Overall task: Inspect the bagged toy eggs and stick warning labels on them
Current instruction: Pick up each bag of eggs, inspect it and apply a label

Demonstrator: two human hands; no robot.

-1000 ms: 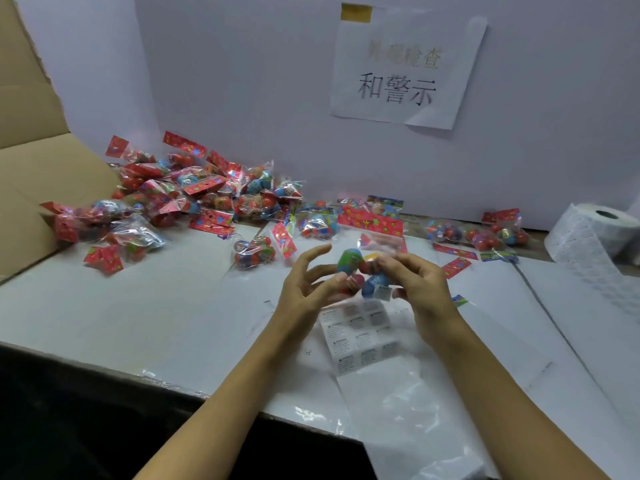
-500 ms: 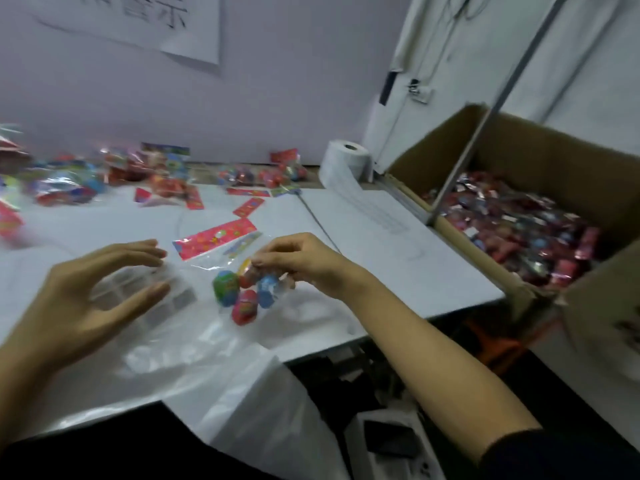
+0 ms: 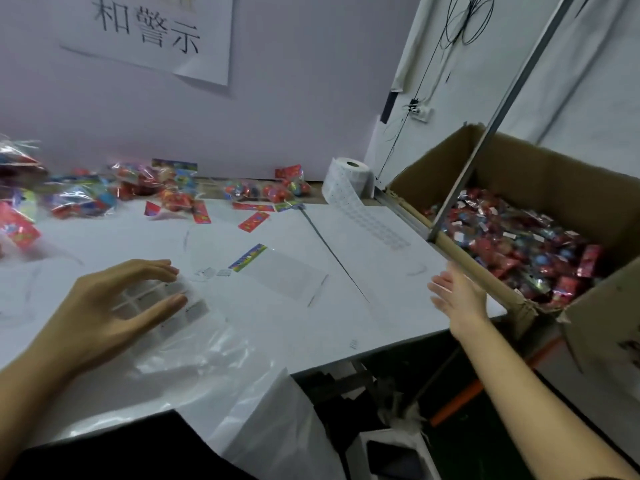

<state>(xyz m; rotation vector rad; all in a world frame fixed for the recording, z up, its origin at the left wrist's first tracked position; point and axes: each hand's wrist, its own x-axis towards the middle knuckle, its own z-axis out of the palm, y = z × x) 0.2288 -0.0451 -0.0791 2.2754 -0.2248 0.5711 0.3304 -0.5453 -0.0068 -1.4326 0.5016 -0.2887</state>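
My left hand (image 3: 114,306) hovers with straight fingers over a strip of warning labels (image 3: 180,299) lying on clear plastic on the white table. My right hand (image 3: 457,296) is stretched out flat and empty at the table's right edge, just short of a cardboard box (image 3: 588,306) filled with several bagged toy eggs (image 3: 526,247). More bagged toy eggs (image 3: 145,188) lie in a loose pile along the back of the table. A roll of labels (image 3: 349,178) stands at the back right, its strip trailing forward.
Loose red header cards (image 3: 254,221) and an empty clear bag with a coloured header (image 3: 273,265) lie mid-table. A metal rail (image 3: 485,133) crosses the box. A paper sign hangs on the wall. Below the table edge are dark clutter and a white box (image 3: 391,455).
My right hand, which held a bag of toy eggs, has swung right to the box and is now empty. The view has turned right. The left hand stays over the labels.
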